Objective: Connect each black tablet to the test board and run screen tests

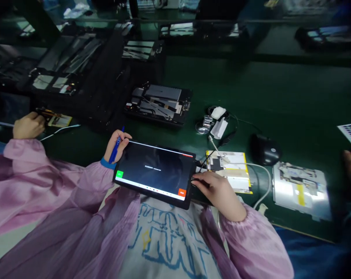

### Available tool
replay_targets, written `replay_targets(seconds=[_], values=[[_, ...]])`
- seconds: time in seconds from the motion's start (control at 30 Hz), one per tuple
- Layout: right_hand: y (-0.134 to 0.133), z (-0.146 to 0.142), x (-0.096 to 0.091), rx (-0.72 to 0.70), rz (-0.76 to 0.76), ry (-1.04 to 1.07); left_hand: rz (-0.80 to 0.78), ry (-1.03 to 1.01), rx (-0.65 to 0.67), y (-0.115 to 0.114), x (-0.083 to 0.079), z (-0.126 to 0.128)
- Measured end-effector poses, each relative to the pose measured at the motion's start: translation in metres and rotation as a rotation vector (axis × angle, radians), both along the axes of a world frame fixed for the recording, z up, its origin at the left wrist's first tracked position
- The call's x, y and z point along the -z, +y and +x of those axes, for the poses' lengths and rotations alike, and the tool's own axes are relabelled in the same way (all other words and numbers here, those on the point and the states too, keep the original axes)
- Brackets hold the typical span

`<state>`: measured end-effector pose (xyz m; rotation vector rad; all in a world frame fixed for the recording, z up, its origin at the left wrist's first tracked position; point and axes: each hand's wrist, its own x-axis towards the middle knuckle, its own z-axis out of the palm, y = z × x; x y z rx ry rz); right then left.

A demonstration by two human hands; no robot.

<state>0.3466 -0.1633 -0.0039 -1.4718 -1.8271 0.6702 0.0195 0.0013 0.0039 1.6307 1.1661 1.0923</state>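
Observation:
A black tablet (154, 174) with its screen lit is tilted up in front of my body, showing a green box, a red box and small text. My left hand (114, 145) grips its upper left corner, with a blue pen (115, 149) tucked between the fingers. At the right edge of the tablet, the thumb and fingers of my right hand (220, 192) are pinched together. Whatever lies between those fingertips is too small to make out. A thin black cable (207, 158) reaches the same edge just above them.
Behind the tablet lies an opened device (160, 102) with bare inner parts. To the right are a yellow-edged board (236, 170), a white cable (269, 182), a black mouse (265, 149) and a silver metal plate (303, 192). Co-workers' hands (28, 126) show at both sides.

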Motion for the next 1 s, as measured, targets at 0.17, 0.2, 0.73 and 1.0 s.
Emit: replay_targets(seconds=[0.17,0.2,0.73,1.0], values=[[-0.003,0.000,-0.005,-0.032,0.123,-0.146,-0.053,-0.024,0.014,-0.002,0.001,-0.001],[-0.003,-0.001,-0.006,-0.037,0.142,-0.166,-0.062,-0.023,0.020,-0.003,0.001,-0.001],[0.000,-0.011,-0.010,-0.043,0.253,-0.387,-0.086,-0.061,-0.013,-0.004,0.000,0.002],[-0.005,-0.010,-0.010,-0.011,0.181,-0.399,-0.164,-0.032,-0.057,-0.006,-0.009,0.005]])
